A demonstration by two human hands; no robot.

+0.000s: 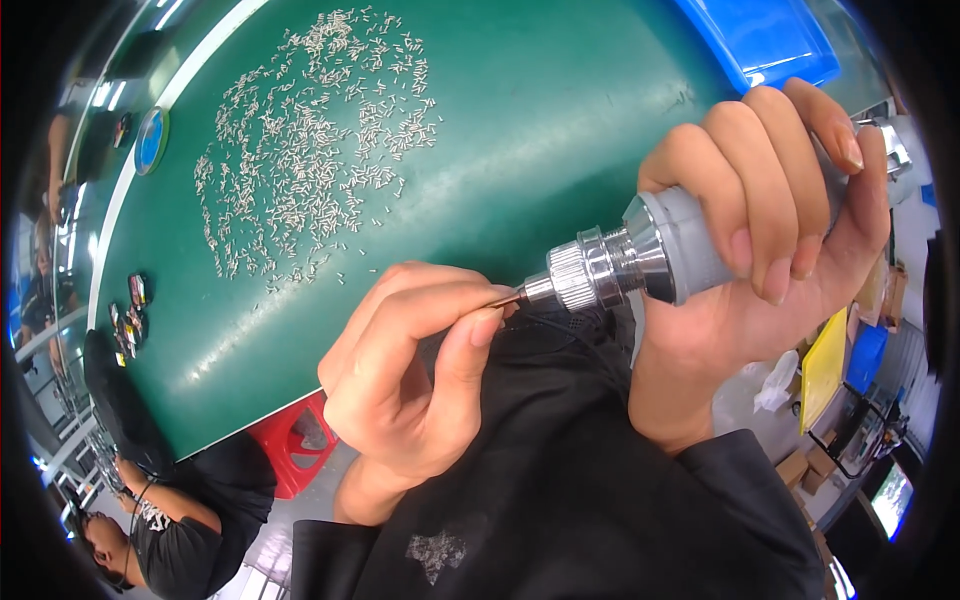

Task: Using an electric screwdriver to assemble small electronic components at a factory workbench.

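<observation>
Green tabletop (560, 110), scattered small silvery pins (312, 150), blue tray (775, 45), small dark pieces (138, 291)

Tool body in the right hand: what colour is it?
The tool body is grey, clearest in the head view.

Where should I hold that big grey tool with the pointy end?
Probably around the tool's thick grey body, coming from the right, as the right hand does. That part is wide and rounded; the silver nose narrows leftward to a thin tip by the left hand.

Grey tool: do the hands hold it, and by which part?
Right hand grips the grey tool around its body; left hand pinches at its tip.
</observation>
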